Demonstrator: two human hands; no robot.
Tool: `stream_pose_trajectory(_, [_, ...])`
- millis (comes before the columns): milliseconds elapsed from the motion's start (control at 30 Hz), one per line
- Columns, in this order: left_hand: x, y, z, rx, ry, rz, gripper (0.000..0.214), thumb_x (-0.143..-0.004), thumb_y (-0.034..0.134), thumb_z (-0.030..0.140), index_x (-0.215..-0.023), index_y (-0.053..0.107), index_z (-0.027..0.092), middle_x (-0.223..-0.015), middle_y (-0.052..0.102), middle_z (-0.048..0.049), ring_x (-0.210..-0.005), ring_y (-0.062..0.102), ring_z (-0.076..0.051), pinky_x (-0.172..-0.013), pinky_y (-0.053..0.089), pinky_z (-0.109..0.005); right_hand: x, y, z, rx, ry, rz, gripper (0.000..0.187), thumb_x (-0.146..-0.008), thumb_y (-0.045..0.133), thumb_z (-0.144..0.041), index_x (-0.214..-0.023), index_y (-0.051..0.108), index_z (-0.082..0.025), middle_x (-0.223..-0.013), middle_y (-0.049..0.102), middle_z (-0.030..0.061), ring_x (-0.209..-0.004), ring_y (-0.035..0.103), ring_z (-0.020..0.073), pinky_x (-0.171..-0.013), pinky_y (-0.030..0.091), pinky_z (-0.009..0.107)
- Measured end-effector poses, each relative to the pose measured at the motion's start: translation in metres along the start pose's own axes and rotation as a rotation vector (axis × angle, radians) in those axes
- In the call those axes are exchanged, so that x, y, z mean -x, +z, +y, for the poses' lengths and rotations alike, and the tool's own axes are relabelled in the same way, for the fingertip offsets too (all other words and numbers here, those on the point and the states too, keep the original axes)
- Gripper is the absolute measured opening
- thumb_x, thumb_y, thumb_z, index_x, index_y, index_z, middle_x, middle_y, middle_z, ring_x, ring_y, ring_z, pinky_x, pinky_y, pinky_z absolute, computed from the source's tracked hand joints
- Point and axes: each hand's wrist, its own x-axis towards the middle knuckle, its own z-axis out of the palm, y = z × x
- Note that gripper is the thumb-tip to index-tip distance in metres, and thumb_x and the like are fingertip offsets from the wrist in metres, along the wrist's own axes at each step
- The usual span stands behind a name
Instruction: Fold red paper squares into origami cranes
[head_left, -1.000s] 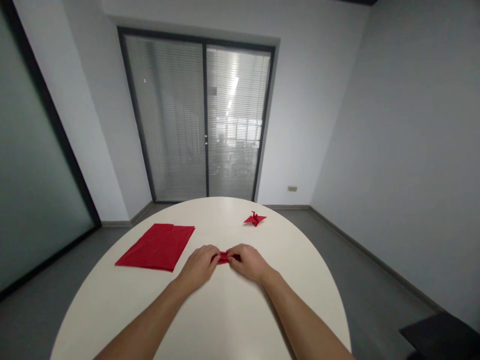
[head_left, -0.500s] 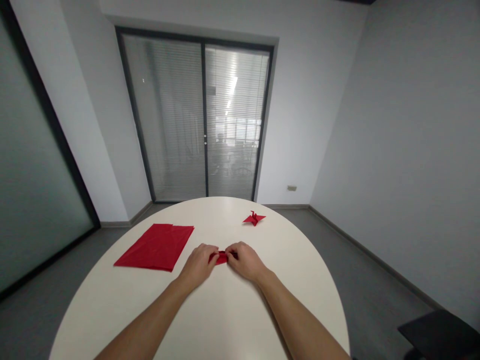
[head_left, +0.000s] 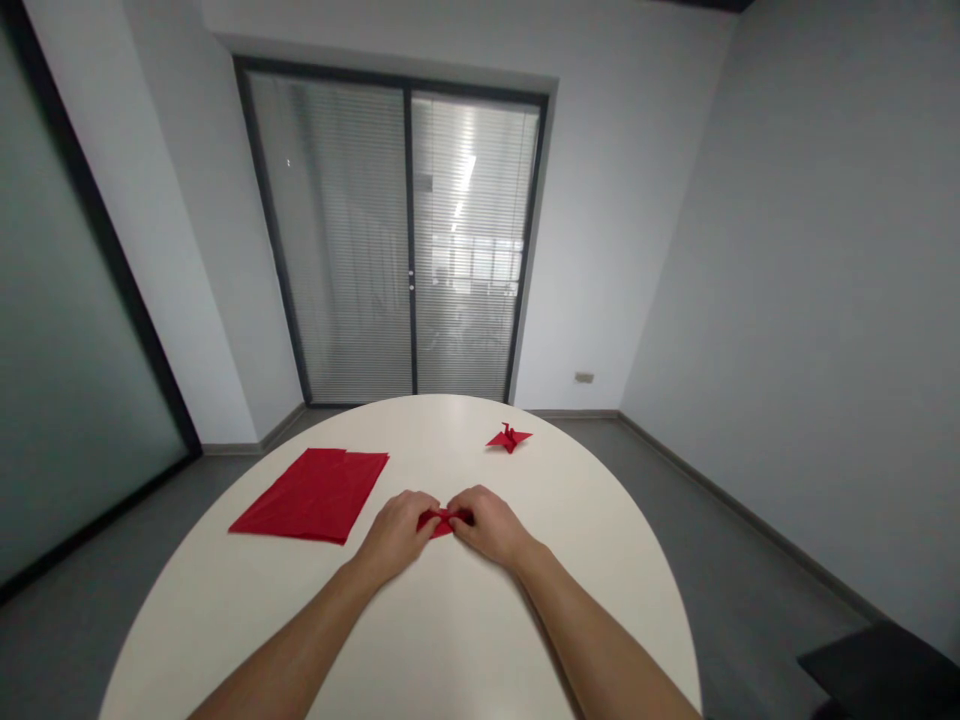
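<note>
Between my two hands, at the middle of the white round table (head_left: 442,630), is a small piece of folded red paper (head_left: 442,528). My left hand (head_left: 399,528) pinches its left side between thumb and fingers. On its right side my right hand (head_left: 486,522) grips it the same way, with the fingertips of both hands close together. Much of the paper is hidden behind my fingers, so its full shape does not show. Both forearms reach in from the near edge, low over the tabletop.
A stack of red paper sheets (head_left: 311,497) lies left of my hands. Farther back, slightly right, stands a folded red paper crane (head_left: 510,438). Beyond the table is a glass door with blinds (head_left: 337,240). A dark chair (head_left: 889,665) shows at lower right.
My fingertips have drawn slightly closer together over the folded red paper, and its visible front part now looks more pointed. The sheets and the crane have not moved.
</note>
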Motion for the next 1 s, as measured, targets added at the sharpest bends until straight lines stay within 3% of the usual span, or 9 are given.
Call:
stream_pose_trajectory(267, [0.0009,-0.0031,0.0029,0.021,-0.022,-0.007,0.014,-0.090,0.055,0.021,-0.094,0.068,0.023,-0.097,0.071,-0.0046,-0.093,0.063,-0.020,-0.083,0.044,-0.030,0.0017,-0.0028,0.0002,-0.022,-0.053,0.019,0.017,-0.084,0.058,-0.021,-0.090,0.074,-0.022,-0.089,0.074,0.0032,-0.089,0.062,0.0186,-0.078,0.042,0.025])
stream_pose_trajectory(633, [0.0003,0.0025,-0.0016,0.018,-0.067,0.002,0.014,-0.089,0.056,0.020,-0.097,0.069,0.021,-0.097,0.070,-0.0056,-0.094,0.062,-0.020,-0.084,0.045,-0.030,-0.0019,0.0028,0.0022,-0.105,0.070,0.027,0.027,-0.081,0.059,-0.020,-0.103,0.074,-0.024,-0.098,0.074,0.0036,-0.088,0.064,0.0188,-0.078,0.044,0.026])
stream_pose_trajectory(800, [0.0004,0.0042,-0.0015,0.001,-0.050,0.019,0.013,-0.088,0.057,0.019,-0.095,0.068,0.020,-0.097,0.070,-0.0067,-0.093,0.062,-0.021,-0.083,0.044,-0.031,-0.0025,0.0018,-0.0029,-0.087,0.010,0.037,0.018,-0.084,0.059,-0.021,-0.092,0.075,-0.020,-0.096,0.072,0.0056,-0.090,0.061,0.0186,-0.081,0.043,0.026])
stream_pose_trajectory(1000, [-0.0005,0.0057,-0.0022,-0.015,-0.015,0.026,0.008,-0.087,0.060,0.017,-0.090,0.067,0.019,-0.093,0.069,-0.0057,-0.091,0.060,-0.021,-0.083,0.043,-0.032,-0.0044,0.0026,-0.0033,-0.100,0.038,-0.016,0.018,-0.078,0.060,-0.014,-0.085,0.075,-0.020,-0.079,0.071,0.0010,-0.072,0.060,0.0153,-0.069,0.042,0.025])
